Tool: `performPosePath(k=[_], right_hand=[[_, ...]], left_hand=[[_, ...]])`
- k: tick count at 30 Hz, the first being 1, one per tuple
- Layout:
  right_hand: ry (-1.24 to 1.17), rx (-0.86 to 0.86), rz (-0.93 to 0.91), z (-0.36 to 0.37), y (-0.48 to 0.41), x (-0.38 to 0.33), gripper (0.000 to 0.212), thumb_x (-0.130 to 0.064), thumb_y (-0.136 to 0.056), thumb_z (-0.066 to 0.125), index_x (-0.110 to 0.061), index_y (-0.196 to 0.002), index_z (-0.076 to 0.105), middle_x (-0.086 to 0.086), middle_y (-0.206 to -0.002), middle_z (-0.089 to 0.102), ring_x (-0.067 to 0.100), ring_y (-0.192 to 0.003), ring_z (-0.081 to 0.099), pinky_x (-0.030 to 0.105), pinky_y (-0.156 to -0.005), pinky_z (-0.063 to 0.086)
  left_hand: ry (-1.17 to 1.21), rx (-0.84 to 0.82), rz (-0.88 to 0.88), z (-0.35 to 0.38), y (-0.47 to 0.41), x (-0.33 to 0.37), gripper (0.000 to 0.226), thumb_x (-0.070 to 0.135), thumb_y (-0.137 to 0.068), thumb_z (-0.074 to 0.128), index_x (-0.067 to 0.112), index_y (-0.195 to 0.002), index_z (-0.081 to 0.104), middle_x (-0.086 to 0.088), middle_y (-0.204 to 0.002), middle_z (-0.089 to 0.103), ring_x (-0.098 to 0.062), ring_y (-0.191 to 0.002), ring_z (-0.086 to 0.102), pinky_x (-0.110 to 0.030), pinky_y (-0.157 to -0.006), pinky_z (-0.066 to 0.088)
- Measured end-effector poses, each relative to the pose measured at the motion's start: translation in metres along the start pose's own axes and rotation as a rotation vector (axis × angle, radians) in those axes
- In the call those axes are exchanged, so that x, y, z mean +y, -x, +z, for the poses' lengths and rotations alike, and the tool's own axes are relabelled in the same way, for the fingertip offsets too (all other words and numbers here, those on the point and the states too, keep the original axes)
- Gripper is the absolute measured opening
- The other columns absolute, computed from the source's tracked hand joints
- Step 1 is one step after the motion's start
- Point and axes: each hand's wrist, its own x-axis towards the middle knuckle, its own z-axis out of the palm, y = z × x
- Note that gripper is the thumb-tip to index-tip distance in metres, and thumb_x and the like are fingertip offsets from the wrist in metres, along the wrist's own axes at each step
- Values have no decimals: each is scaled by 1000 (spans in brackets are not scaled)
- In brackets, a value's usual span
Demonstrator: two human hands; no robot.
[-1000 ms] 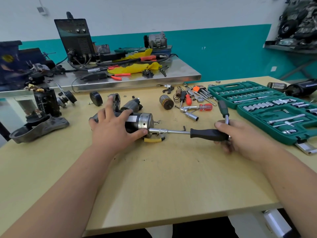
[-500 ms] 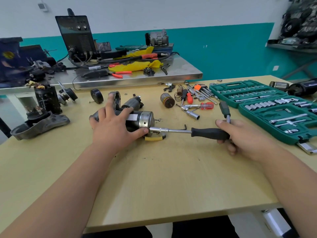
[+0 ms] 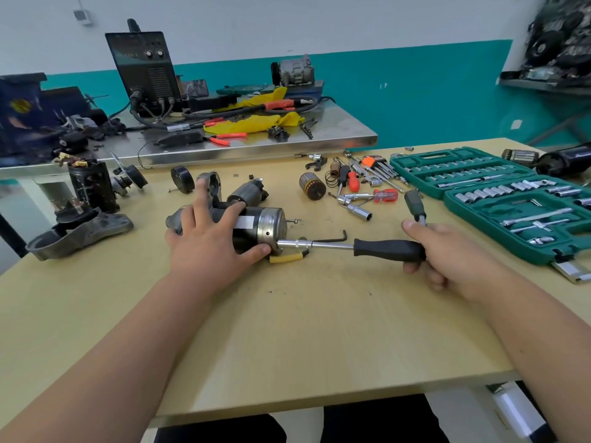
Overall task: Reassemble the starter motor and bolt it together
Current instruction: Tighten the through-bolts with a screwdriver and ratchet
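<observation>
The starter motor [image 3: 268, 227] lies on its side on the wooden bench, black body with a silver end cap facing right. My left hand [image 3: 208, 244] presses down on its body, thumb against the cap's lower edge. My right hand [image 3: 447, 254] grips the black handle of a nut driver [image 3: 388, 250]. Its steel shaft runs left and the socket tip [image 3: 284, 243] sits against the lower rim of the end cap. A second through bolt [image 3: 295, 221] sticks out just right of the cap's top. A yellow-handled tool [image 3: 286, 259] lies beneath the shaft.
Two open green socket cases [image 3: 454, 174] stand at the right. Loose sockets, screwdrivers, hex keys and an armature [image 3: 312, 186] lie behind the motor. Other motor housings and parts [image 3: 80, 231] sit at the left. A steel bench with a welder [image 3: 144, 68] is at the back.
My right hand has shifted its grip slightly on the driver handle, and the view has drifted a little. The motor, the driver tip and my left hand stay in place.
</observation>
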Motion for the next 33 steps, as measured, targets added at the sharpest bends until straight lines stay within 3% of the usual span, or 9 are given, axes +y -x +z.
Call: performPosePath(k=[3,7,11,14,20,23,29,30,33], right_hand=[[-162,-133,-35,-4,7,1,33,-14,-91,62,-21,-120,46,11,-80,65,17,-43,50,26,-39,40],[57,-18,-43,0,3,2,25,-37,-98,50,-15,-89,56,10,-60,62,15,-34,37,21,-35,31],[-201,-162,-72,-2,9,1,29,-9,-92,60,-26,-112,49,11,-85,68,20,-49,53,29,-42,43],[7,-31,-86,3,5,-4,5,-27,-98,53,-23,-96,56,10,-70,69,15,-36,38,22,-36,32],[-190,-198,-45,-5,11,1,38,-7,-87,64,-24,-116,48,6,-79,68,19,-46,53,27,-40,42],[-14,-74,-10,-2,3,4,13,-29,-96,55,-16,-97,56,3,-53,60,14,-33,36,19,-34,29],[-159,-166,-10,-3,10,-1,31,-13,-83,68,-18,-111,53,11,-72,62,18,-43,50,25,-37,39],[-76,-106,16,0,8,-3,16,-20,-90,63,-15,-104,56,9,-62,60,16,-37,43,23,-35,34],[113,15,71,6,0,-1,40,-43,-97,49,-7,-82,59,9,-60,64,16,-33,33,20,-37,29]], left_hand=[[-28,5,39,1,5,-5,93,85,-68,51,50,-147,17,2,-153,-37,-34,-145,9,-55,-105,32],[-72,-18,57,1,10,-10,99,79,-70,58,50,-149,7,-2,-149,-44,-37,-145,10,-55,-106,34],[-59,-3,114,1,17,-20,97,75,-74,59,50,-150,4,-1,-148,-46,-36,-144,10,-52,-101,41],[-31,-2,108,0,21,-21,95,72,-75,61,52,-150,5,1,-147,-46,-33,-144,8,-53,-101,41],[-19,9,109,1,22,-20,95,71,-76,61,52,-150,4,1,-148,-46,-32,-145,5,-52,-102,41],[-17,8,106,0,22,-21,95,70,-77,61,53,-150,3,1,-148,-45,-33,-145,6,-52,-102,41],[-10,11,106,1,23,-22,94,70,-77,61,54,-149,3,1,-149,-45,-32,-145,7,-51,-102,40],[-15,3,102,0,23,-22,95,70,-77,61,54,-150,3,1,-149,-45,-33,-145,7,-51,-103,40],[-8,6,96,-2,22,-21,93,70,-76,62,52,-150,8,0,-151,-41,-34,-144,10,-52,-104,38]])
